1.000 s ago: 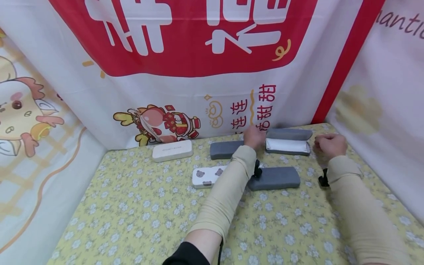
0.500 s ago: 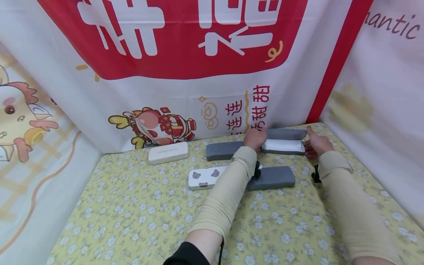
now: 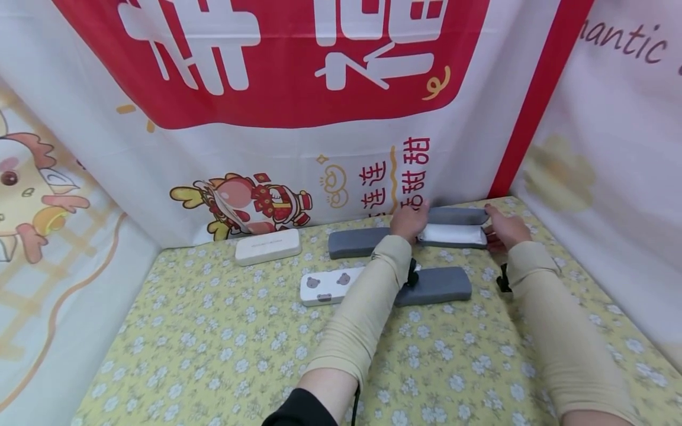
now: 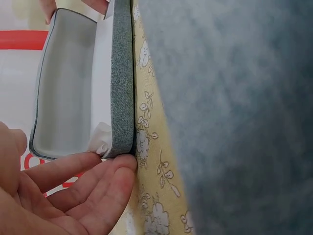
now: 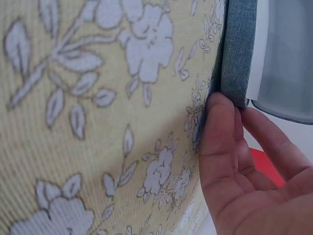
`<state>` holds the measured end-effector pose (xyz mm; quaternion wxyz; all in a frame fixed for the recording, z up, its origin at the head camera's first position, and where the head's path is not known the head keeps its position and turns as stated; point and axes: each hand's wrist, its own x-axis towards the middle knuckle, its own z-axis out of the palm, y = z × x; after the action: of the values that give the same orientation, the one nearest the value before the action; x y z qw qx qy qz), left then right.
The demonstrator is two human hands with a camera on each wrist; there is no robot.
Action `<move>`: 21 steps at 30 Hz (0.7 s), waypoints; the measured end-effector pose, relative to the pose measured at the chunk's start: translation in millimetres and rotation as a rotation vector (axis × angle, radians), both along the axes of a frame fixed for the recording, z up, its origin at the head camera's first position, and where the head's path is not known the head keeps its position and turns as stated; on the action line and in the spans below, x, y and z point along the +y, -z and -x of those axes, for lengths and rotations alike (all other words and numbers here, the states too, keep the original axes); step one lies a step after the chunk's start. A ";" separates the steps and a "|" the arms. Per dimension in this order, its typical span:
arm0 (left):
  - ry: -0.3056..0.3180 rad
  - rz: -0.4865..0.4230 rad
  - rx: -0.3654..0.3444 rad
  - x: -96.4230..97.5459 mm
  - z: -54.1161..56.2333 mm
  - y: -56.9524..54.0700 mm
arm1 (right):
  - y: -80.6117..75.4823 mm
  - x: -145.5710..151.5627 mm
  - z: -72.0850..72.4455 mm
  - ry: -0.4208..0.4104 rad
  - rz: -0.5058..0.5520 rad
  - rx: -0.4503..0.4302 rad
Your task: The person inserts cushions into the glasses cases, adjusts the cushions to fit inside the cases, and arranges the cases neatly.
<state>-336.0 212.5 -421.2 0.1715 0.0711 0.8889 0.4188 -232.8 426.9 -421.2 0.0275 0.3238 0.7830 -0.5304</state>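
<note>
A grey hinged glasses case [image 3: 452, 235] stands with its lid [image 3: 459, 215] raised at the back right of the table. White material fills its base; a crumpled bit shows at the left end in the left wrist view. My left hand [image 3: 409, 222] touches the left end, its fingertips [image 4: 124, 169] against the base's corner. At the other end my right hand [image 3: 507, 229] has its fingertips [image 5: 221, 105] against the base, with the thumb near the lid's corner. Neither hand wraps round the case. Left of it lies another grey case [image 3: 356, 242], partly behind the left hand.
In front lie a longer grey case [image 3: 439, 286] and a white bear-print case [image 3: 326, 286], both partly covered by my left arm. A cream case [image 3: 268, 246] sits farther left. A flowered cloth [image 3: 202, 331] covers the table; printed curtains [image 3: 298, 139] stand close behind.
My right hand has moved left to the right end of the open case, its curled fingers spreading to touch it. The left hand stays at the left end. The head view has shifted slightly.
</note>
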 end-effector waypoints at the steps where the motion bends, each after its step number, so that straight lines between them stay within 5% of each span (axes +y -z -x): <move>1: -0.014 0.007 -0.002 -0.2 -0.1 0.2 | 0.0 -0.4 -0.2 -0.002 0.002 -0.001; 16: -0.026 -0.037 -0.059 -7.4 -3.3 -8.1 | -1.6 -3.2 -4.3 0.005 0.087 0.029; 21: 0.016 -0.085 -0.073 -10.2 -5.0 -6.7 | -1.4 -2.6 -6.7 0.000 0.106 0.040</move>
<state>-331.0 202.4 -414.6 0.2039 0.0703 0.8629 0.4570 -226.1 424.3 -419.8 0.0288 0.3110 0.7542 -0.5776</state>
